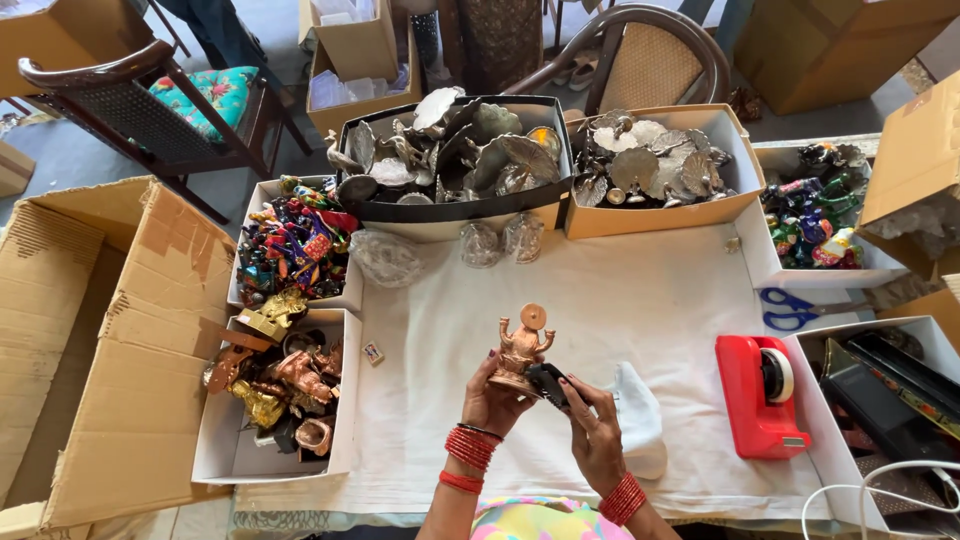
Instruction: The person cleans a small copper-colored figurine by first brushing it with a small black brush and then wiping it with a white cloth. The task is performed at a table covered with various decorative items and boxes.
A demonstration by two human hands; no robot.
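My left hand (493,402) holds a small copper-coloured figurine (521,348) upright by its base, above the white cloth (640,300) on the table. My right hand (592,425) is just to its right, fingers closed on a small black object (547,381) that touches the figurine's base. Red bangles ring both wrists. A crumpled white cloth or paper (636,415) lies just right of my right hand.
A red tape dispenser (760,395) and blue scissors (790,309) lie at the right. Boxes of silver metal pieces (450,150), coloured figurines (290,245) and brass figurines (280,385) ring the cloth. A large cardboard box (110,330) stands left, chairs behind.
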